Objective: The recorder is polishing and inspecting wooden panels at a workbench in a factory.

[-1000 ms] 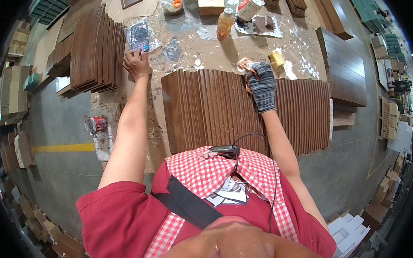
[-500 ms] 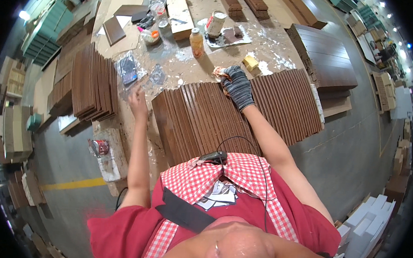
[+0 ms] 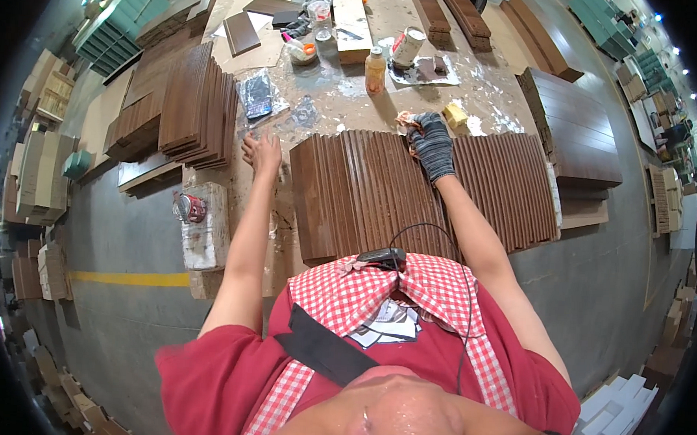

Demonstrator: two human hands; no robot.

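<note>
Boards of dark brown wood (image 3: 357, 194) stand packed side by side in a long row on the paint-spattered table (image 3: 487, 63), directly before the person. At the row's far edge, the right hand (image 3: 432, 147) (in a grey striped knit glove) grasps a stained, orange-and-white rag (image 3: 406, 120). The bare left hand (image 3: 264, 152) holds nothing, fingers loosely spread, left of the row and near a clear plastic bag (image 3: 258, 95). Beyond the rag are a yellow sponge-like block (image 3: 454, 115), an amber-coloured bottle (image 3: 375, 73) and a red-and-white can (image 3: 407, 47).
</note>
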